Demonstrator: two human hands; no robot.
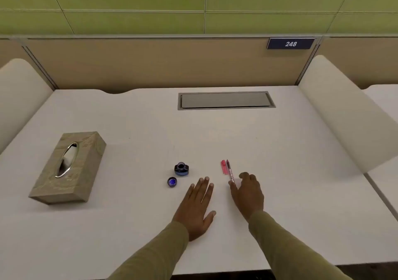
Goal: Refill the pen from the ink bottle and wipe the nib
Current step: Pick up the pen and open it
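Pink see-through plastic makes up the slim pen (229, 170), which lies on the white desk (140, 129) a little right of centre. Its dark end, the nib as far as I can judge, points to twelve o'clock, and a short pink cap (223, 167) lies just beside it at nine. It looks light and stiff, and probably slick along the barrel. I would take it by the middle of the barrel, well clear of the nib, which is the delicate part and will soon be the inky one. The right hand (247, 191) sits at the pen's five o'clock with its fingers curled over and the thumb tip at the pen's near end. Whether it pinches the pen or only touches it, I cannot tell. Farther out at nine o'clock stands the small dark-blue glass ink bottle (181, 169), already open. It looks squat and heavy for its size, but easy to tip and spill, so it wants steadying round its body. Its round blue lid (172, 181) lies at the bottle's seven o'clock. The left hand (198, 206) rests flat on the desk between bottle and pen, fingers straight and close together. Far off at nine o'clock is the wood-grain tissue box (66, 167), white tissue showing in its slot.
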